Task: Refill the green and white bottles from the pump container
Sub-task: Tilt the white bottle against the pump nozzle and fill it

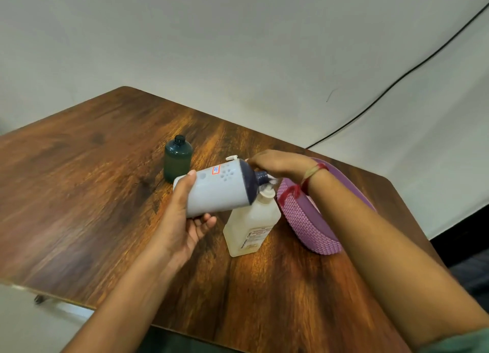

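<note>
My left hand (185, 220) grips the base of the pump container (219, 191), a white bottle with a dark blue shoulder. It is held tilted, neck pointing right and down. My right hand (280, 165) is curled over its neck and pump head, which are mostly hidden. The container's neck sits just above the open mouth of the white bottle (251, 220), a translucent square bottle with a label, standing upright on the table. The green bottle (177, 158) stands uncapped behind the container, apart from both hands.
A purple woven basket (307, 220) lies right of the white bottle, under my right wrist. A small white plastic piece (232, 157) shows behind the container. The wooden table (79, 194) has edges near left and front. A black cable (397, 80) runs along the wall.
</note>
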